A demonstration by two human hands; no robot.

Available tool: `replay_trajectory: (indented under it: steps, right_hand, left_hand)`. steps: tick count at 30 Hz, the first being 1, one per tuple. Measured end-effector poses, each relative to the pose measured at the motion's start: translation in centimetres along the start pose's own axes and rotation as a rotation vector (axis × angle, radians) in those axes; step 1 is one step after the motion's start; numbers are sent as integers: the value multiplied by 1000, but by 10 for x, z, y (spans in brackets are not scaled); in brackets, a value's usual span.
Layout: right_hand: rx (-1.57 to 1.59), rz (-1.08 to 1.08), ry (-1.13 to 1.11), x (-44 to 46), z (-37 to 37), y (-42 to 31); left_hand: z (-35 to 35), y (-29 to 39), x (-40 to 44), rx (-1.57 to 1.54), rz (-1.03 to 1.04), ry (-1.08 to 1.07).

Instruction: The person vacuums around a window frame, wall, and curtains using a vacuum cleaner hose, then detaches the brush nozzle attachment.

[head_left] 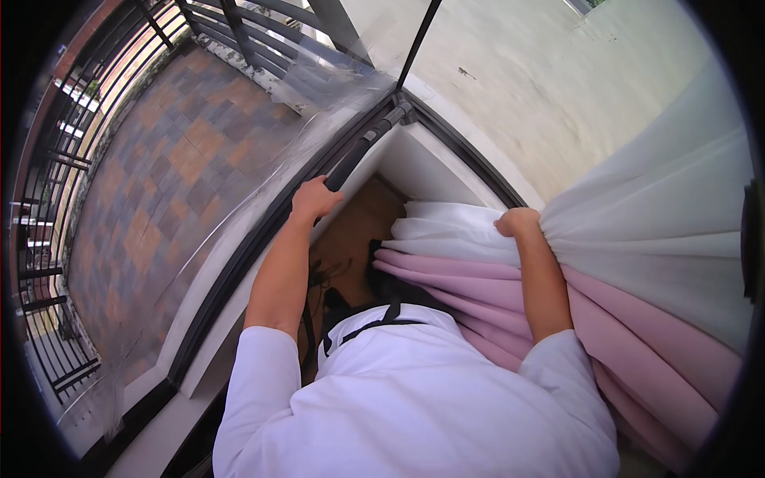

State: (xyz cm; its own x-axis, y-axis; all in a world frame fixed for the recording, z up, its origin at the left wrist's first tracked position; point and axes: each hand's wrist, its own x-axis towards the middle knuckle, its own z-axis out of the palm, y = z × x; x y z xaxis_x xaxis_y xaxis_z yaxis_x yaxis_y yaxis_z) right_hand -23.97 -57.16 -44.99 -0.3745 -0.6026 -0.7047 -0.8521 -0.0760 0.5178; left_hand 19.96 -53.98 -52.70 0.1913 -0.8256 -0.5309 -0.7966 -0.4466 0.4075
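Note:
My left hand (317, 197) is closed round a black tube (351, 159), whose grey end (390, 119) reaches the corner of the dark window frame (458, 151). On the right, my right hand (518, 221) is closed on the sheer white curtain (454, 227), which bunches beneath it and spreads out to the right. A pink curtain (462, 275) hangs in folds beside the white one, under my right forearm. The tips of my right fingers are partly hidden in the fabric.
Beyond the window sill (215, 279) lies a patio of brown and grey tiles (183, 159), with dark metal railings (60, 183) at the far left. Below the sill is a brown floor (358, 215) with dark cords. A pale wall or ground surface (510, 72) fills the upper right.

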Motion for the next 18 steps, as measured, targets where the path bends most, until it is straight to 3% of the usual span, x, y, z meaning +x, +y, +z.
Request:
replay_trajectory:
  steps: [6, 12, 18]
  right_hand:
    - [-6, -32, 25, -3, -2, -7]
    - [15, -53, 43, -6, -3, -6]
    - [30, -51, 85, -7, 2, -1]
  left_hand:
    - [6, 6, -11, -95, -88, -42]
    - [-21, 14, -26, -44, 2, -50]
    - [-13, 21, 12, -106, -15, -57]
